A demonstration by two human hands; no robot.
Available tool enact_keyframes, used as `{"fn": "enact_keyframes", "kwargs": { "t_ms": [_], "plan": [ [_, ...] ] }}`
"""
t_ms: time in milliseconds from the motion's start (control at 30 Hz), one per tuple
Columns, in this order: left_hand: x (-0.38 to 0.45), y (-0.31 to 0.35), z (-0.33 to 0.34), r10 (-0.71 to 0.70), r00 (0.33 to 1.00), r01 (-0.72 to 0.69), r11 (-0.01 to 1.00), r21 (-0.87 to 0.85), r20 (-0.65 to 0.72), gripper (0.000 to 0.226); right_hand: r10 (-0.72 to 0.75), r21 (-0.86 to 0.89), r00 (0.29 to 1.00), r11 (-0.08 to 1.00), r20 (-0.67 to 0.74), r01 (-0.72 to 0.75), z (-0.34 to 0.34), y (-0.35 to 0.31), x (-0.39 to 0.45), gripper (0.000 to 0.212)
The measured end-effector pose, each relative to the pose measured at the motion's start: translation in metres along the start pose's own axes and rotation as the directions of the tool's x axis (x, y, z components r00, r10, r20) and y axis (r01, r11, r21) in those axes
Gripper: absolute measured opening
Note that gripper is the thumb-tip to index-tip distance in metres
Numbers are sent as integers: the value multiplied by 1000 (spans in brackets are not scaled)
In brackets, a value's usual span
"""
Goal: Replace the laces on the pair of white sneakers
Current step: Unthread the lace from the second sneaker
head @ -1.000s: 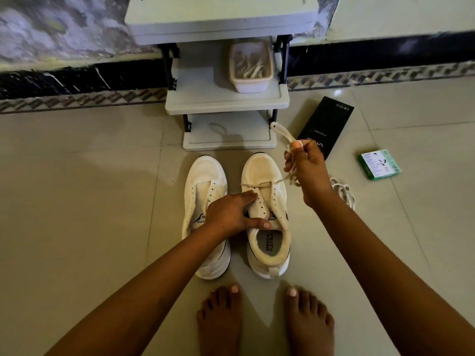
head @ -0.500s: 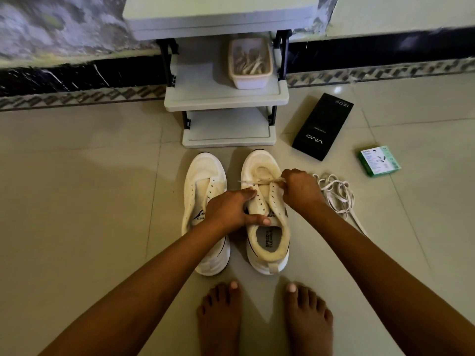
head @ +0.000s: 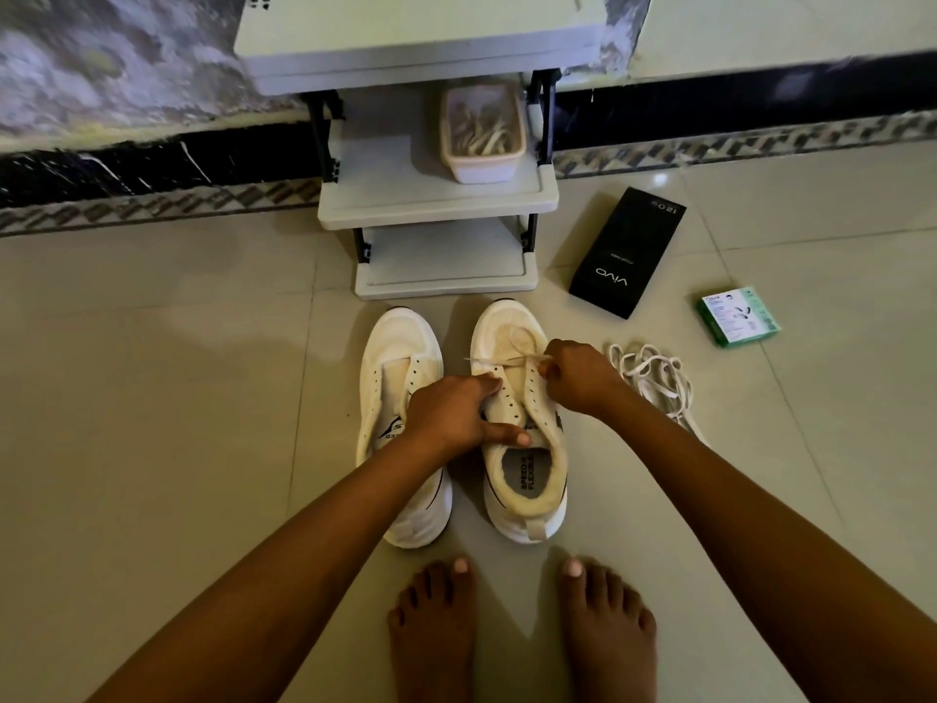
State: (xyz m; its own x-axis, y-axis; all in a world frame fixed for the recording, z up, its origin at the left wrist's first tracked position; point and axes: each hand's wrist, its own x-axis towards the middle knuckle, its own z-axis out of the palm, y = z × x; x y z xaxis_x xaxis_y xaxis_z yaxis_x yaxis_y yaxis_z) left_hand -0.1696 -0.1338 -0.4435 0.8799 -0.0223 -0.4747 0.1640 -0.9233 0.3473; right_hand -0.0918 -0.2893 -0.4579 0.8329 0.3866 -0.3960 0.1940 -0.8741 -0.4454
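our left hand (head: 454, 411) grips the tongue side of the right sneaker (head: 519, 423), thumb laid across its opening. our right hand (head: 575, 375) pinches the lace (head: 494, 361) at the lowest eyelets, just beyond our left fingertips. the left sneaker (head: 398, 378) sits beside, unlaced. a loose lace (head: 654, 380) lies right of our right hand.

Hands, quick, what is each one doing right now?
Left hand: holds the right sneaker, thumb curled at its collar.
Right hand: pinches the lace at the sneaker's front eyelets.
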Motion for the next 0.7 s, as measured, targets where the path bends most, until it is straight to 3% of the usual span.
{"fn": "enact_keyframes", "kwargs": {
  "t_ms": [133, 267, 400, 533, 633, 700],
  "plan": [
    [2, 1, -1, -35, 999, 36, 999, -22, 32, 88, -31, 434, 998, 901, 63, 0, -10, 1, -20, 14],
    [6, 3, -5, -57, 998, 57, 997, -55, 1, 82, -69, 689, 996, 725, 58, 10, -16, 3, -46, 23],
    [5, 6, -4, -71, 997, 71, 997, -3, 0, 82, -50, 791, 998, 612, 27, 10, -25, 8, -61, 22],
    [5, 9, -3, -79, 997, 79, 996, 32, -6, 83, 102, 938, 995, 347, -23, -14, -40, 19, -69, 15],
    [4, 11, -6, -72, 997, 72, 996, 51, 5, 83, 239, 902, 971, 423, -26, -80, -53, 21, -67, 20],
    [4, 12, -8, -77, 997, 75, 995, 68, 28, 84, 345, 902, 939, 412, -20, -132, -57, 26, -65, 25]
  ]
}}
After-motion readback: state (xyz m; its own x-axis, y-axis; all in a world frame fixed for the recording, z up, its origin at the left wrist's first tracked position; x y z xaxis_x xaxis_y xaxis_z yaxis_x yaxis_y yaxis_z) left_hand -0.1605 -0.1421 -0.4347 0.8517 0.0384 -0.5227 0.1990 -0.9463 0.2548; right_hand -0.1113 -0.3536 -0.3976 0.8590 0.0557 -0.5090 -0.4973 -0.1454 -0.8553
